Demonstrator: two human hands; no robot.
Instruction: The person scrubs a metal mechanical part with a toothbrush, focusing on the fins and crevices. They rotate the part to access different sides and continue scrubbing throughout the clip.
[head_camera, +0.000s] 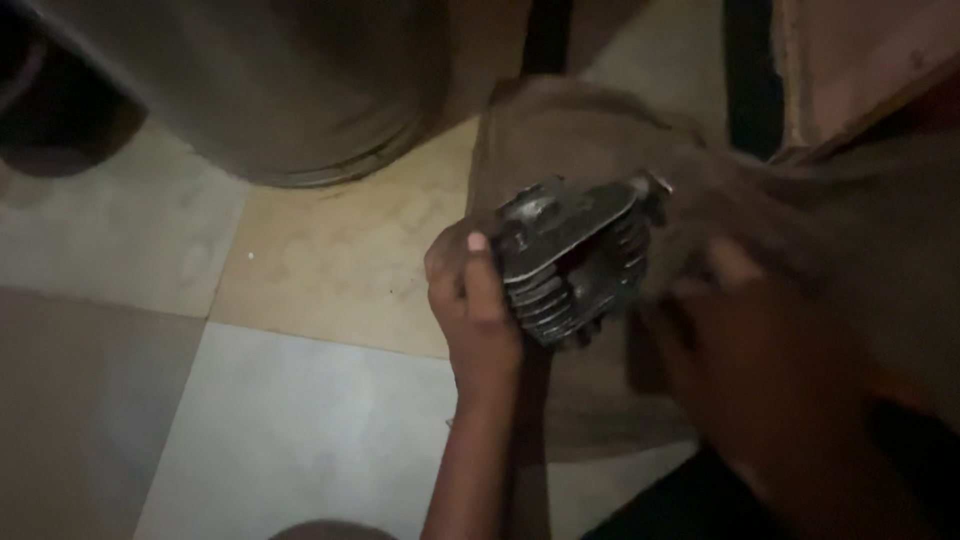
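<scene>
Fingers of our left hand are curled tight around one side of a dark grey, finned metal engine part, the thumb lying flat against its upper plate with the nail showing. We hold this part up off the ground, slightly tilted, with its flat grey face turned up and to the left and its stacked cooling fins running down below. It sits near the middle of our view, above a coarse brown burlap sack that is spread over the floor behind and beneath it.

Our right hand is close to the camera and blurred. Its fingers reach toward the right side of the finned part and the folds of the sack there, loosely spread; we cannot tell whether they grip the metal, the cloth, or neither.

Under everything lies a tiled floor of pale grey and beige squares with dark joints. At the upper left stands a large round metal drum, its ribbed lower rim resting on the tiles, well apart from our hands. At the upper right we see the corner of a reddish-brown wooden board, just beyond the sack's far edge. The light is dim, so finer details of the part are hard to make out.
</scene>
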